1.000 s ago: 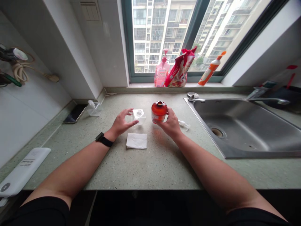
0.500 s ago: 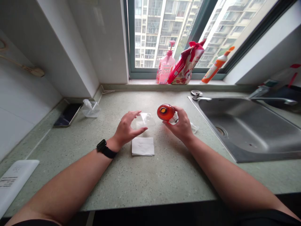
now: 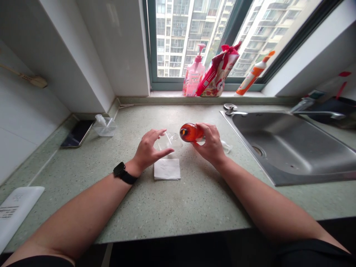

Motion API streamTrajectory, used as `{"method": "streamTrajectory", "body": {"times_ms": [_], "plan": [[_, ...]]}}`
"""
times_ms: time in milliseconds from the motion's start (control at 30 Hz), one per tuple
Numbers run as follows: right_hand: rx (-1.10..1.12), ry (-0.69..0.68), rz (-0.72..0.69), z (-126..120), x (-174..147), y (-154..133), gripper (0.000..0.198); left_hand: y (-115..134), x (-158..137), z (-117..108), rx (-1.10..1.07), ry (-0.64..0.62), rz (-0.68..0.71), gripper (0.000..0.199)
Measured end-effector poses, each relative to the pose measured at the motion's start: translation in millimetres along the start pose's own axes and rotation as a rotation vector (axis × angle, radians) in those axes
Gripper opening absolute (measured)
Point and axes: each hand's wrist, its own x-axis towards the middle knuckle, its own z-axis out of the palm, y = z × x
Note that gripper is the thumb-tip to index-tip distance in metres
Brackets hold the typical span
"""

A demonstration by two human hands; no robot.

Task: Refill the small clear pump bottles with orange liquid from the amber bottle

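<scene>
so the amber bottle (image 3: 197,132) in the right hand (image 3: 213,144) was pretty much upright a second ago, then it started tipping, and now it's practically on its side, mouth (image 3: 183,132) swung toward the clear container (image 3: 174,140). view's shifted a bit too, so the wall switch is out of frame

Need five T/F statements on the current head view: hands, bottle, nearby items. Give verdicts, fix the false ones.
1. The right hand holds the amber bottle. True.
2. The amber bottle stands upright. False: it is tipped over in the hand, its mouth on the side of the clear container.
3. The folded white tissue lies on the counter. True.
4. The right wrist wears a watch. False: the black watch is on the left wrist.
5. The pink pump bottle stands on the windowsill. True.
</scene>
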Motion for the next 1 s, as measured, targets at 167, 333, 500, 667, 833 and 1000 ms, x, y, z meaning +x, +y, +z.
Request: {"method": "streamTrajectory", "body": {"times_ms": [167, 333, 500, 667, 833, 1000], "plan": [[-0.037, -0.054, 0.037, -0.1, -0.2, -1.6, 0.063, 0.9, 0.2, -0.5, 0.005, -0.016, -0.004, 0.069], [-0.044, -0.051, 0.028, 0.0, -0.1, -2.1, 0.064, -1.3, -0.3, 1.3, 0.011, -0.021, -0.005, 0.070], [-0.042, -0.054, 0.030, 0.1, -0.9, -1.3, 0.068, -3.5, -1.1, 3.1, 0.008, -0.025, -0.018, 0.072], [-0.066, -0.046, 0.010, 1.3, -1.8, 2.1, 0.069, -5.7, -1.8, 5.0, 0.006, -0.035, -0.026, 0.075], [-0.091, -0.049, 0.004, 1.0, -1.4, 3.2, 0.072, -6.9, -1.8, 6.2, -0.007, -0.046, -0.042, 0.076], [-0.092, -0.046, -0.003, -0.6, -0.5, 2.8, 0.072, -8.0, -2.1, 6.9, -0.010, -0.050, -0.047, 0.076]]}}
